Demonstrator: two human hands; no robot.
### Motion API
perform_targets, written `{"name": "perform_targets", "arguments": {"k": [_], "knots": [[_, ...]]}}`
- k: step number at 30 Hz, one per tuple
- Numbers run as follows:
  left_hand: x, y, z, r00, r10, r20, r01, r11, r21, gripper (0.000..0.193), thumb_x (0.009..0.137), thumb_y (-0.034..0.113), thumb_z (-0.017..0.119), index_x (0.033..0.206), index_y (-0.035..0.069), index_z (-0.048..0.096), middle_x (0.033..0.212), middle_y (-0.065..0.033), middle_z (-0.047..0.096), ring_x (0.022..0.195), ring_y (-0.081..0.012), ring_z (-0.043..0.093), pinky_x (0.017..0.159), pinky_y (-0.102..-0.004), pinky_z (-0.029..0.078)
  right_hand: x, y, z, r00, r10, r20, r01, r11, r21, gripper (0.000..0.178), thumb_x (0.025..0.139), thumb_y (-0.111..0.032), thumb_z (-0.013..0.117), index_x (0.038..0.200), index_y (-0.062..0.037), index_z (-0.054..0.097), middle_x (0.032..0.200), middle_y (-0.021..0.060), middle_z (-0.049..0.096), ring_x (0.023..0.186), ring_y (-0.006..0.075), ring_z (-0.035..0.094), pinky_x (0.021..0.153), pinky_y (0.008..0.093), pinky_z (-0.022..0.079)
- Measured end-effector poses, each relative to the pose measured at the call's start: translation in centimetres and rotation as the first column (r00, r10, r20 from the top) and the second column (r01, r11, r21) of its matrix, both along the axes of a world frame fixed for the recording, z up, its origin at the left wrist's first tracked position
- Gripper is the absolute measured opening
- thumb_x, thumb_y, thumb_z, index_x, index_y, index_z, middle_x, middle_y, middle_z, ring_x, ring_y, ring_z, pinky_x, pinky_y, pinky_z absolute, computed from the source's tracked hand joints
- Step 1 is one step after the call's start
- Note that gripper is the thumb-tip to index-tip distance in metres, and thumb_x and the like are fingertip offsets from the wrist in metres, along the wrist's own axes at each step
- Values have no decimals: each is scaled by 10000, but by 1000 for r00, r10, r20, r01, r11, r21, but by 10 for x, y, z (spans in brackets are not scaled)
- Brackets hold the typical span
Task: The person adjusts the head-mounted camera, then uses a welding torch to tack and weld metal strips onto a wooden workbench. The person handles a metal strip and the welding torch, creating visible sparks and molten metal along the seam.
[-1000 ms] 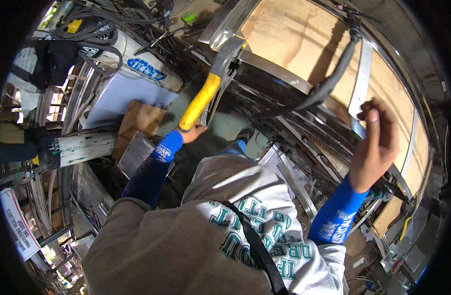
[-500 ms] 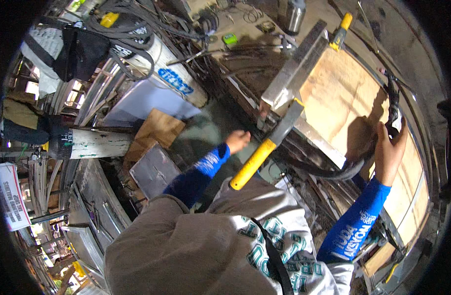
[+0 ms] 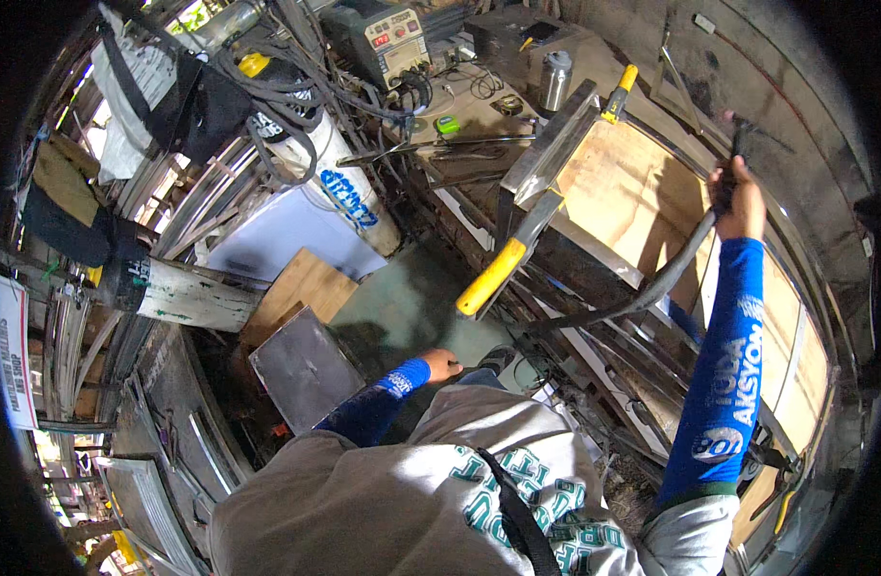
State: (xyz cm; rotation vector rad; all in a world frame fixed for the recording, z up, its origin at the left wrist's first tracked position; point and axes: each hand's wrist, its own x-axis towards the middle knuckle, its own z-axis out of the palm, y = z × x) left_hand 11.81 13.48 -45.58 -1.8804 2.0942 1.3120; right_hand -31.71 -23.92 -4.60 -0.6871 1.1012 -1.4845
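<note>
In my raised right hand (image 3: 740,202), fingers wrapped round its handle, is a black welding torch (image 3: 744,144). Its thick dark cable (image 3: 642,298) sags from the hand across the workbench edge. Below lies a plywood panel (image 3: 618,178) bordered by metal bars, with a square metal tube (image 3: 546,144) along its left side. A yellow-handled clamp (image 3: 503,274) grips the near end of that tube, and a second yellow-handled clamp (image 3: 620,94) the far end. My left hand (image 3: 442,366) hovers near my lap, fingers curled with nothing visible in them.
A welding machine (image 3: 394,46) stands at the back, near a steel tumbler (image 3: 555,82) and a green tape measure (image 3: 447,125). Gas cylinders (image 3: 339,182) draped with cables lean on the left. A grey box (image 3: 301,365) and brown board (image 3: 306,288) lie below them.
My right hand has moved up and away, now gripping the torch, and the cable is lifted with it. My left hand has drawn back toward my lap. The view has shifted.
</note>
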Motion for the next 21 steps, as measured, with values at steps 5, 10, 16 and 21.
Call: {"name": "perform_targets", "arguments": {"k": [5, 10, 16, 21], "knots": [[11, 54, 6, 985, 169, -21, -168, 984, 64, 551, 979, 502, 590, 1219, 23, 719, 1180, -233, 722, 1085, -407, 692, 941, -474, 536, -39, 145, 50, 851, -286, -440, 56, 883, -466, 290, 1056, -237, 627, 1272, -46, 657, 984, 42, 692, 787, 116, 632, 640, 239, 511], [21, 128, -33, 988, -19, 156, -25, 962, 273, 398, 942, 426, 623, 1089, 77, 746, 1013, -209, 748, 927, -370, 716, 812, -459, 552, -76, 315, 42, 662, -497, -560, 153, 822, -549, 470, 1052, -151, 601, 1509, -89, 510, 1010, 57, 684, 726, 73, 574, 589, 212, 447], [60, 194, -81, 927, -275, 255, 211, 945, 250, 401, 920, 406, 649, 1031, 40, 769, 1050, -252, 735, 981, -373, 717, 847, -489, 543, -124, 492, 11, 389, -594, -704, 499, 778, -381, 479, 1056, -176, 596, 1520, -99, 502, 970, 43, 687, 684, 61, 551, 551, 201, 423], [83, 170, -61, 936, -285, 207, 213, 926, 312, 399, 915, 381, 672, 1099, 39, 766, 1163, -273, 713, 1097, -427, 685, 967, -481, 528, -104, 642, -31, 455, -622, -637, 654, 719, -235, 591, 1041, -147, 624, 1578, -136, 377, 924, 82, 695, 634, 83, 560, 505, 218, 424]]}}
